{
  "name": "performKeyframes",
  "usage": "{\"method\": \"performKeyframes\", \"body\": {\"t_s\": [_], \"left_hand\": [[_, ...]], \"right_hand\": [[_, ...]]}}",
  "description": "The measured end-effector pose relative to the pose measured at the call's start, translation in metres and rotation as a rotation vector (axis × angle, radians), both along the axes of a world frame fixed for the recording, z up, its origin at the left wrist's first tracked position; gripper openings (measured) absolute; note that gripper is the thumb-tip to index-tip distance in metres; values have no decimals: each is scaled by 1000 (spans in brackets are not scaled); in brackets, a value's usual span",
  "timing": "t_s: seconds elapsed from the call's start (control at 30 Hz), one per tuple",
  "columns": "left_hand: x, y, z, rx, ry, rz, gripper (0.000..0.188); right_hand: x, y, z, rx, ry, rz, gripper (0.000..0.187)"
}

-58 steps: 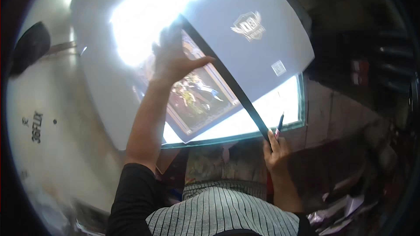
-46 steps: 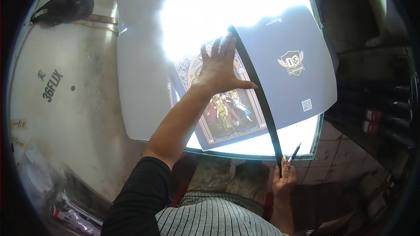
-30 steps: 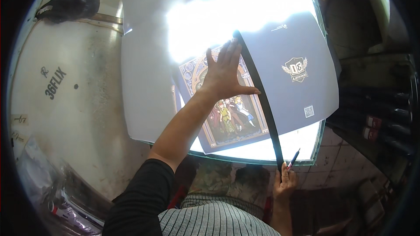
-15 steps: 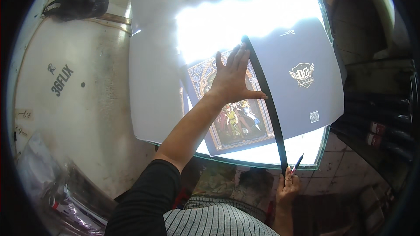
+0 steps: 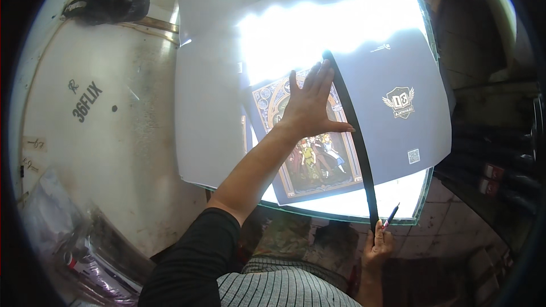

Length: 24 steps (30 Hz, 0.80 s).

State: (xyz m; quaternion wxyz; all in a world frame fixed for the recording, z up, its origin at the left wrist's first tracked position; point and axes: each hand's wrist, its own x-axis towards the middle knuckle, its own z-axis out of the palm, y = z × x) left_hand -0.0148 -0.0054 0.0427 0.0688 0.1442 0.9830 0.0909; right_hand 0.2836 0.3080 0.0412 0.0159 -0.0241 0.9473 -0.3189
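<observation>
A long black strip runs slantwise across a glowing glass-topped table, along the seam between an illustrated panel and a plain blue panel. My left hand lies flat with fingers spread on the illustrated panel; its thumb and fingertips touch the strip's edge. Below the table's near edge, my right hand grips the strip's lower end. A dark pen-like tool with a pointed tip also sticks up from this hand. The blue panel bears a pale emblem and a square code.
On the left stands a white surface with dark markings and a black plastic bag at its far end. Clear plastic wrapping lies at the near left. A large pale sheet covers the lit table's left part. Tiled floor shows on the right.
The whole view has shifted slightly, so everything sits a little further right and mostly lower. Both hands keep their places on the strip and panel.
</observation>
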Motion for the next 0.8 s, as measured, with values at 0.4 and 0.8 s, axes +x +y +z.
{"method": "performKeyframes", "body": {"t_s": [0.4,0.8], "left_hand": [[2,1,-2,-35,-42,3,147],[1,2,3,-80,-107,-11,147]], "right_hand": [[4,5,-7,-1,-6,11,47],[13,9,-10,99,-60,17,49]]}}
